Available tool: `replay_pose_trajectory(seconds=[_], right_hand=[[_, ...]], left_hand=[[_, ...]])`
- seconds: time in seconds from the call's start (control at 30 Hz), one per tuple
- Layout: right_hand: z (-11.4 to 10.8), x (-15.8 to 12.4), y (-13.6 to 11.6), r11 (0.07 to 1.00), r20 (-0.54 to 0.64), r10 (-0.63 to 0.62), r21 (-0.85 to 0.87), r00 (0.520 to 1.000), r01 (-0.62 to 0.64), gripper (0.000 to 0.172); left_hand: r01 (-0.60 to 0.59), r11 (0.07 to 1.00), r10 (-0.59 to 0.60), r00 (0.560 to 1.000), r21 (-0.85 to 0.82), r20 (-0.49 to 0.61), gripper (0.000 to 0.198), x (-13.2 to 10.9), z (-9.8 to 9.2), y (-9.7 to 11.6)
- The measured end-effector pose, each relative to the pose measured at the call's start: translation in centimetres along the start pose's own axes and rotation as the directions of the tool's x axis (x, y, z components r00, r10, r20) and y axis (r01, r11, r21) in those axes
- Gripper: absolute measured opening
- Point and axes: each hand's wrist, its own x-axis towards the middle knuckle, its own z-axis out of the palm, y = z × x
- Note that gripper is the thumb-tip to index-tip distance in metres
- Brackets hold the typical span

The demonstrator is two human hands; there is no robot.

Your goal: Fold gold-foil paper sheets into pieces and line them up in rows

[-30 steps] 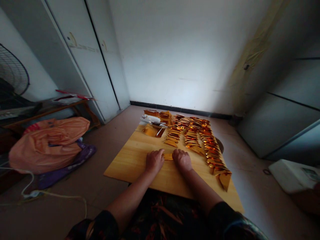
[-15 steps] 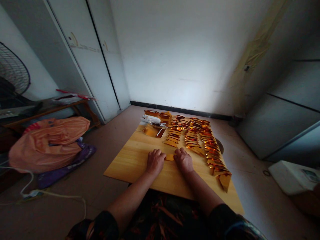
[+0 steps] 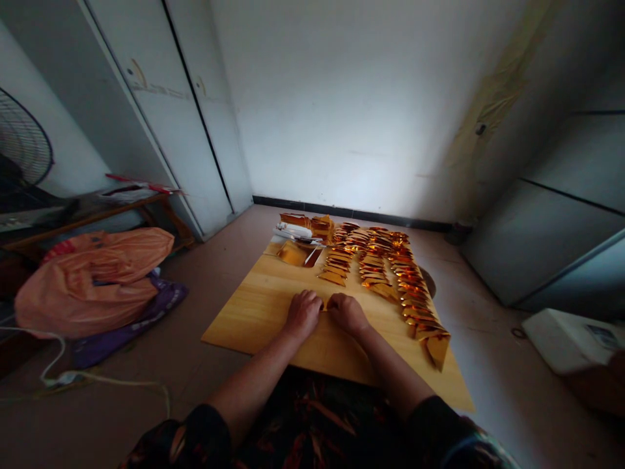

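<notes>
My left hand (image 3: 305, 314) and my right hand (image 3: 347, 314) are close together over the middle of a wooden board (image 3: 254, 306). Between their curled fingertips sits a small piece of gold foil paper (image 3: 325, 309), mostly covered by the fingers. Both hands are closed on it from either side. Beyond them, folded gold foil pieces (image 3: 378, 267) stand in several rows on the board. A longer row (image 3: 420, 299) of these runs down the right side. Flat gold foil sheets (image 3: 293, 253) lie at the far left of the board.
A white object (image 3: 294, 230) and more foil stacks (image 3: 322, 228) rest at the board's back edge. Left, an orange bag (image 3: 92, 280) lies on the floor by a cable (image 3: 122, 383). A white box (image 3: 566, 342) stands at right, with a cabinet (image 3: 170, 111) at back left.
My right hand has moved left, closer to my left hand. Less of the gold foil paper shows between them. The view has shifted slightly.
</notes>
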Motion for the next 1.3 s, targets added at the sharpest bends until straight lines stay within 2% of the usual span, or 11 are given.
replay_pose_trajectory(seconds=[0.1,0.27,0.4,0.57,0.9,1.1,1.3], right_hand=[[-0.4,0.4,-0.2,0.982,0.074,0.157,-0.114,0.985,-0.148,0.022],[-1.4,0.6,-0.8,0.949,0.117,0.234,-0.242,0.965,-0.201,0.024],[-1.4,0.7,-1.8,0.929,0.128,0.303,-0.259,0.944,-0.263,0.024],[-0.8,0.6,-2.8,0.904,0.077,0.36,-0.274,0.93,-0.327,0.045],[-0.9,1.0,-3.6,0.881,0.094,0.413,-0.294,0.906,-0.371,0.055],[-0.9,1.3,-3.4,0.876,0.107,0.429,-0.29,0.897,-0.384,0.053],[-1.8,1.1,-2.6,0.887,0.154,0.438,-0.238,0.886,-0.397,0.03]], left_hand=[[0.01,0.999,-0.011,1.0,-0.042,-0.006,0.019,-0.2,-0.4,-0.3],[0.061,0.991,-0.066,0.997,-0.115,-0.038,0.019,-1.0,-0.8,-1.4],[0.123,0.984,-0.127,0.992,-0.131,-0.019,0.021,-1.4,-0.6,-1.8],[0.16,0.977,-0.162,0.987,-0.143,0.003,0.023,-1.3,-0.6,-1.6],[0.165,0.975,-0.164,0.986,-0.151,0.019,0.024,-1.3,-0.7,-1.7],[0.171,0.974,-0.17,0.985,-0.146,0.018,0.024,-1.2,-0.8,-1.7],[0.177,0.97,-0.175,0.984,-0.167,0.032,0.022,-1.3,-1.0,-1.6]])
